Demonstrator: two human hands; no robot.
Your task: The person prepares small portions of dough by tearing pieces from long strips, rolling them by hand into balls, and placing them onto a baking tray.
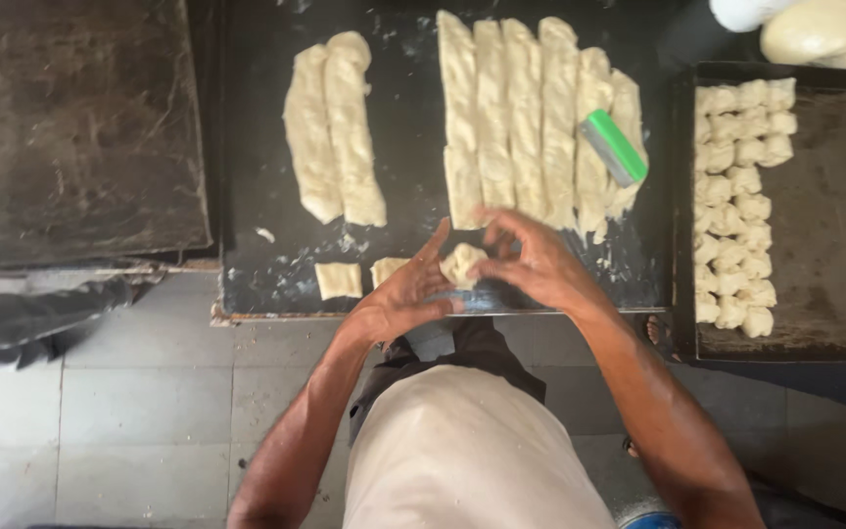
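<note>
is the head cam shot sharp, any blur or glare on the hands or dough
Head view: the left hand, right hand and the dough piece between them are a little motion-blurred; the dough strips and green scraper look sharper; light is soft and even, with faint sheen on the dark worktop and no harsh glare.

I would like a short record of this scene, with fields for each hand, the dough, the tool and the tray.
left hand: cups a small dough piece
right hand: fingers pinch the same piece
dough strips: long, side by side on the dark worktop
cut squares: two, left of the hands
scraper: green, lying on the strips
tray: dark, holds rows of shaped pieces
</note>
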